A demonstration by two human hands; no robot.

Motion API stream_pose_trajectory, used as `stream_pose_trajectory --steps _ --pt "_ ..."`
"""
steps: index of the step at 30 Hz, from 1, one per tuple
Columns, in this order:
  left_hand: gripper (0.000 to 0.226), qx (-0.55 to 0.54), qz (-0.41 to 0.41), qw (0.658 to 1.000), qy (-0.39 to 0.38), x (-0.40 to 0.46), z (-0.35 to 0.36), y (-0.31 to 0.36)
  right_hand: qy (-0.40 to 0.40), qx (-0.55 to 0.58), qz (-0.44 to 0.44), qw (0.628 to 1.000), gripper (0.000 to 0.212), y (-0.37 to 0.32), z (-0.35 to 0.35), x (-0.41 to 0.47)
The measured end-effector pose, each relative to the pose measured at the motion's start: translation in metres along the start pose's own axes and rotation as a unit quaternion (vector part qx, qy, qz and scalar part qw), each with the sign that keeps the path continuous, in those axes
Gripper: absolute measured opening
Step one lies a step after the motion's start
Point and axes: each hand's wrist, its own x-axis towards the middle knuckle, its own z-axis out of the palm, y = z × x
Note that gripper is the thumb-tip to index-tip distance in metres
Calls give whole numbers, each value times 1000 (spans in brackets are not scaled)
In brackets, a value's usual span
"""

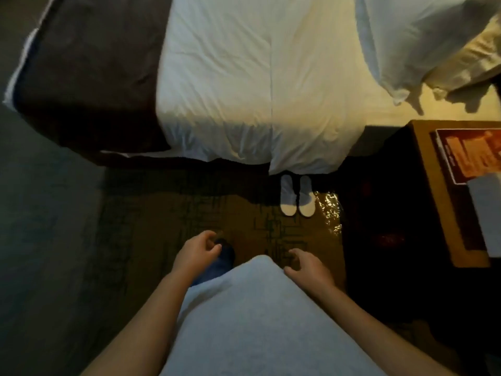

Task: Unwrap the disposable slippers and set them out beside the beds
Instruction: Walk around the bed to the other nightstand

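At the bottom of the view a pale grey garment [260, 316] on the person's torso is seen, with both bare forearms reaching forward on either side of it. The left hand [196, 255] is held above the carpet with its fingers loosely curled and nothing gripped between them; the thumb and fingertips are close but apart. The right hand [307, 267] is likewise empty, its fingers bent downward and spread a little. Just beyond the left hand a dark shoe [226, 252] and a strip of blue trouser leg are partly seen. The patterned carpet [168, 213] is lit warmly in the middle and falls into shadow toward the left. Farther on, a pair of white disposable slippers [297, 196] is set side by side on the carpet, unwrapped, heels toward the person and toes tucked just under the hanging edge of the white duvet [257, 85]. Just to the right of the slippers a crumpled clear plastic wrapper [331, 210] lies glinting on the floor. At the right a wooden nightstand [433, 191] carries a red printed card [471, 153] partly covered by white paper. Across the bed, a dark runner [92, 77] covers the foot end at left, and white pillows [423, 36] lie at the upper right.
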Motion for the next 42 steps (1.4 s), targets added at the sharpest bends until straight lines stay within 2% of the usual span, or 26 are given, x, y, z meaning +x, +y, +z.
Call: stream_pose_trajectory --steps 7,11,13,17,21,25,31,35,39,42 --pt "42 -105 -135 984 49 -66 -23 -100 -73 -105 -58 990 51 -29 32 2" --pt "43 -163 -185 966 75 -81 -39 -152 -105 -154 -81 979 49 -70 53 10" --pt "44 -187 -202 959 65 -86 -42 -172 -123 -181 -89 972 49 -90 59 15" --pt "47 -217 -248 942 58 -93 -84 -245 -130 -198 -80 968 51 -161 92 29" --pt "47 -253 -279 920 110 -90 -149 -298 -73 -161 -81 981 45 -237 128 29" --pt "42 -280 -252 907 190 -69 -218 -323 -82 -164 -108 977 41 -311 156 36" --pt "39 -312 -226 885 262 -25 -313 -355 -98 -160 -133 973 41 -420 187 78" --pt "38 -336 -250 862 286 12 -356 -384 -127 -182 -165 961 44 -511 198 127" --pt "38 -356 -300 845 264 34 -391 -406 -152 -229 -203 940 48 -618 192 158" --pt "36 -387 -338 808 288 51 -415 -427 -166 -235 -235 928 50 -696 190 181"
